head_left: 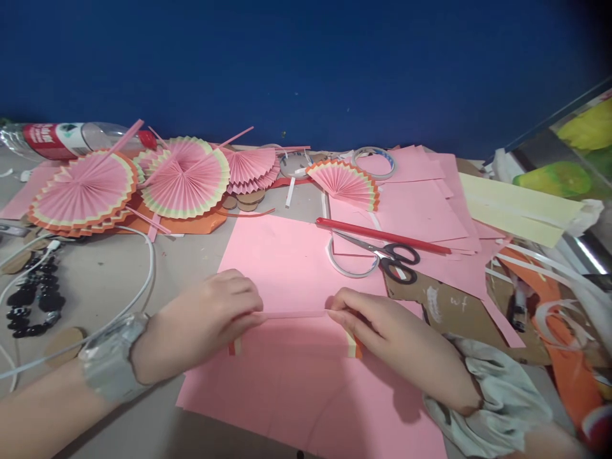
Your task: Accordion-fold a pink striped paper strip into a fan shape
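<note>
A pink paper strip [296, 335] with orange and yellow bands at its ends stretches between my hands, its far edge turned into a narrow fold. My left hand [208, 319] is closed, pinching the left end of that fold. At the right end, my right hand [366, 319] grips it between thumb and fingers. Underneath lie large pink sheets [272, 255]. Just beyond my right hand are black-handled scissors [399, 260], a white tape roll [356, 273] and a long red stick [382, 236].
Pleated paper fans [186, 178] lie at the back left, near a plastic bottle [71, 140]. A small fan [344, 182] rests by stacked pink paper [406, 210]. White cables [152, 268] and black beads [36, 296] sit at left. Yellow paper [516, 207] and cardboard [444, 306] are at right.
</note>
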### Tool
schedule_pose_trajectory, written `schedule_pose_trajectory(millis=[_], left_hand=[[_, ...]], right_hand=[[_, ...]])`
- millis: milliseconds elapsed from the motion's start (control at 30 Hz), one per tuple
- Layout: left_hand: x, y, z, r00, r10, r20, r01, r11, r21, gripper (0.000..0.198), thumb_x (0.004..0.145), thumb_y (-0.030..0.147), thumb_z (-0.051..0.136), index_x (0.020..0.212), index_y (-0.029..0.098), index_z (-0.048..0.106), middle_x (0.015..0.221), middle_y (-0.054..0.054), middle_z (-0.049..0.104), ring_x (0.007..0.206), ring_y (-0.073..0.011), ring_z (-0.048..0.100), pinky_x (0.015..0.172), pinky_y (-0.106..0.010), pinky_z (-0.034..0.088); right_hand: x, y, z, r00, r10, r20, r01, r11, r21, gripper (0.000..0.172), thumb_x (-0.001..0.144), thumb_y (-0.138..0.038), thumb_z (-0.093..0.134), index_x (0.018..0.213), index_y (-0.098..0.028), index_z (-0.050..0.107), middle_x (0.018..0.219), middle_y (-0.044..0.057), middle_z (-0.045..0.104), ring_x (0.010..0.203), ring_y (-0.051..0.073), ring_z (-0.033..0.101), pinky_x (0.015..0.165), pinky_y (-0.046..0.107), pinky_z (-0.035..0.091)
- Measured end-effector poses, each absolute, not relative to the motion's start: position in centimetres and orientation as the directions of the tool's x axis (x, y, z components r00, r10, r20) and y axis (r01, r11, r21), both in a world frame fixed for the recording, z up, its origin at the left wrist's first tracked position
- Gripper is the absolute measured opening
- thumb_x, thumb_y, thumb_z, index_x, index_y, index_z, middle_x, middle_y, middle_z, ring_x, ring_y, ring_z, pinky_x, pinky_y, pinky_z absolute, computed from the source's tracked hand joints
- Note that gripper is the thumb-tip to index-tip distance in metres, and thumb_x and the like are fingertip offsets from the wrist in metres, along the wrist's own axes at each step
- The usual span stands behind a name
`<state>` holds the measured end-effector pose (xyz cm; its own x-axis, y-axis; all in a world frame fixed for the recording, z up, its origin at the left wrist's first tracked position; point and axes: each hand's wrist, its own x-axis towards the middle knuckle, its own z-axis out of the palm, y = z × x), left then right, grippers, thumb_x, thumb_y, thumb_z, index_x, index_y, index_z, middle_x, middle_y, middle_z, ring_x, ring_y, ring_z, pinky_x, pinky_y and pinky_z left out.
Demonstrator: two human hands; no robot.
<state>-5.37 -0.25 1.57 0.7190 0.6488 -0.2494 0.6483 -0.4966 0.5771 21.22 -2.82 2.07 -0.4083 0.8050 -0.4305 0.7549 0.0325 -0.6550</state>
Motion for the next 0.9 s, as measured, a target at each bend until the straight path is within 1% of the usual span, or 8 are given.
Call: schedule_pose_trajectory(millis=[67, 167, 267, 367, 500, 600, 767, 900], left_hand=[[-4.8, -0.4, 1.0, 0.76, 0.626, -0.176, 0.617, -0.609, 0.499, 0.023, 0.093, 0.029, 0.039, 0.084, 0.019, 0.057, 0.084, -0.002, 0.056, 0.082, -0.0166, 0.049, 0.074, -0.03, 0.037], [-4.1, -0.6, 0.2, 0.79, 0.596, -0.146, 0.589, -0.669, 0.453, 0.019, 0.092, 0.024, 0.039, 0.088, 0.018, 0.057, 0.087, -0.004, 0.054, 0.081, -0.0167, 0.047, 0.073, -0.03, 0.038], [-3.8, -0.4, -0.3, 0.806, 0.581, -0.113, 0.561, -0.689, 0.459, 0.019, 0.092, 0.026, 0.04, 0.091, 0.017, 0.057, 0.089, -0.005, 0.053, 0.084, -0.0175, 0.046, 0.074, -0.031, 0.038], [-3.5, -0.1, -0.5, 0.779, 0.618, -0.108, 0.577, -0.638, 0.51, 0.023, 0.094, 0.027, 0.037, 0.089, 0.018, 0.057, 0.089, -0.004, 0.053, 0.085, -0.0171, 0.046, 0.076, -0.031, 0.038], [-3.1, 0.2, -0.3, 0.755, 0.642, -0.131, 0.591, -0.581, 0.56, 0.02, 0.093, 0.026, 0.039, 0.089, 0.018, 0.056, 0.09, -0.003, 0.053, 0.086, -0.0166, 0.045, 0.078, -0.03, 0.039], [-2.7, 0.4, 0.0, 0.774, 0.622, -0.118, 0.577, -0.615, 0.538, 0.018, 0.092, 0.025, 0.041, 0.093, 0.018, 0.057, 0.092, -0.003, 0.054, 0.088, -0.017, 0.046, 0.079, -0.031, 0.038], [-2.3, 0.9, -0.3, 0.8, 0.595, -0.072, 0.532, -0.65, 0.542, 0.021, 0.092, 0.029, 0.041, 0.089, 0.017, 0.058, 0.088, -0.003, 0.056, 0.084, -0.0161, 0.048, 0.078, -0.03, 0.04], [-2.4, 1.1, -1.0, 0.844, 0.536, 0.018, 0.451, -0.728, 0.516, 0.023, 0.093, 0.024, 0.038, 0.091, 0.016, 0.059, 0.09, -0.005, 0.056, 0.085, -0.0155, 0.049, 0.079, -0.028, 0.04]], right_hand=[[21.1, -2.8, 1.8, -0.423, 0.827, -0.37, 0.742, 0.082, -0.665, 0.022, 0.093, -0.027, 0.037, 0.074, -0.022, 0.048, 0.075, -0.003, 0.053, 0.071, 0.012, 0.051, 0.067, 0.027, 0.038], [21.2, -3.0, 1.3, -0.434, 0.843, -0.318, 0.742, 0.134, -0.656, 0.024, 0.093, -0.024, 0.038, 0.072, -0.021, 0.05, 0.082, -0.001, 0.053, 0.079, 0.013, 0.051, 0.074, 0.029, 0.038], [21.4, -3.3, 1.0, -0.421, 0.859, -0.292, 0.756, 0.153, -0.637, 0.018, 0.092, -0.026, 0.04, 0.078, -0.022, 0.051, 0.082, -0.001, 0.054, 0.082, 0.014, 0.05, 0.075, 0.03, 0.038], [21.2, -3.3, 0.8, -0.412, 0.875, -0.255, 0.772, 0.186, -0.608, 0.015, 0.091, -0.025, 0.042, 0.079, -0.021, 0.05, 0.083, 0.0, 0.053, 0.082, 0.015, 0.048, 0.074, 0.031, 0.038], [20.0, -2.9, 0.1, -0.459, 0.872, -0.171, 0.75, 0.277, -0.6, 0.012, 0.091, -0.024, 0.044, 0.081, -0.021, 0.05, 0.087, 0.0, 0.053, 0.085, 0.016, 0.046, 0.079, 0.033, 0.036], [19.0, -2.4, -0.6, -0.511, 0.851, -0.12, 0.719, 0.347, -0.602, 0.006, 0.089, -0.024, 0.048, 0.084, -0.021, 0.05, 0.087, -0.001, 0.055, 0.085, 0.016, 0.046, 0.08, 0.034, 0.034], [18.4, -1.9, -1.1, -0.562, 0.821, -0.102, 0.701, 0.406, -0.586, 0.007, 0.088, -0.019, 0.048, 0.081, -0.02, 0.049, 0.084, -0.001, 0.054, 0.082, 0.016, 0.045, 0.076, 0.033, 0.033], [18.6, -1.9, -1.2, -0.587, 0.806, -0.078, 0.687, 0.446, -0.574, 0.011, 0.089, -0.015, 0.043, 0.082, -0.02, 0.05, 0.085, 0.0, 0.052, 0.082, 0.015, 0.044, 0.076, 0.032, 0.033]])
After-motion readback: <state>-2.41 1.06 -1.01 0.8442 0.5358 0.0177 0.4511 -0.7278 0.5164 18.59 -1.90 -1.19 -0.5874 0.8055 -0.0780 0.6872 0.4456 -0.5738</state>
